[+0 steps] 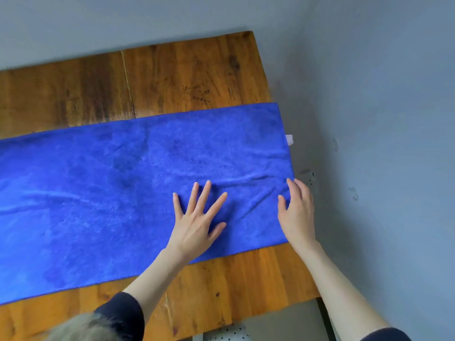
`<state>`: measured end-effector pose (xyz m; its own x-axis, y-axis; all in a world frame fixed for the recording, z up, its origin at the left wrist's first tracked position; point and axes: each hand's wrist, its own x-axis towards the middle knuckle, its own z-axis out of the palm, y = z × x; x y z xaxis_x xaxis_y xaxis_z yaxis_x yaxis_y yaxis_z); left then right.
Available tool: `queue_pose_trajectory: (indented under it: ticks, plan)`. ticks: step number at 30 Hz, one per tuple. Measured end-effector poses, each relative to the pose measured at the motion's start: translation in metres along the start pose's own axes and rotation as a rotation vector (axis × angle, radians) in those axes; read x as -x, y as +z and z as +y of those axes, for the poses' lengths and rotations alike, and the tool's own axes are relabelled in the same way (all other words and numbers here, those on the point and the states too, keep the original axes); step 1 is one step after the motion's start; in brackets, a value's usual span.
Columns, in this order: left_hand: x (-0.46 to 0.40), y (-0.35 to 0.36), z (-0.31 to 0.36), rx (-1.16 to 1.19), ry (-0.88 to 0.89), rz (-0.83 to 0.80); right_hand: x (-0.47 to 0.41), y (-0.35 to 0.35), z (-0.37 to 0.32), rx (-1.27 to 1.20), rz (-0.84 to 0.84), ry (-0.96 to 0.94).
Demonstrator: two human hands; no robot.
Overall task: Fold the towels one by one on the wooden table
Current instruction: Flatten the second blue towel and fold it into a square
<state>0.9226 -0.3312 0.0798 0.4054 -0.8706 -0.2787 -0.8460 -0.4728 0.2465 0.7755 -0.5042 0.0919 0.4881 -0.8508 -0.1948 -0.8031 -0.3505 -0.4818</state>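
Observation:
A long blue towel (103, 193) lies spread flat across the wooden table (172, 77), running from the left edge of view to the table's right end. My left hand (197, 222) presses flat on the towel near its right end, fingers spread and straight. At the towel's right edge my right hand (296, 212) rests with straight fingers, and its thumb touches the cloth. A small white tag (289, 139) sticks out from that right edge. Soft wrinkles run between the two hands.
Grey walls (381, 119) close in behind the table and to its right. The table's right end sits close to the wall. A wall socket (310, 177) shows just beyond my right fingertips. A white dotted surface (229, 333) lies below the front edge.

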Motion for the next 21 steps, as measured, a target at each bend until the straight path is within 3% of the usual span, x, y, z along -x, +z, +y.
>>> queue_pose_trajectory:
  ticks: [6, 13, 17, 21]
  plan:
    - [-0.002, 0.01, 0.03, -0.048, -0.066, -0.101, -0.004, -0.009, 0.017, -0.026, -0.063, 0.207]
    - [-0.009, 0.007, 0.043, 0.001, -0.131, -0.159, -0.019, -0.016, 0.026, -0.02, -0.084, 0.28]
    - [-0.009, 0.004, 0.061, 0.068, -0.063, -0.043, -0.017, -0.019, 0.025, 0.005, -0.034, 0.277]
    - [-0.008, 0.003, 0.079, 0.337, -0.009, 0.084, -0.019, -0.027, 0.017, -0.091, -0.087, 0.27]
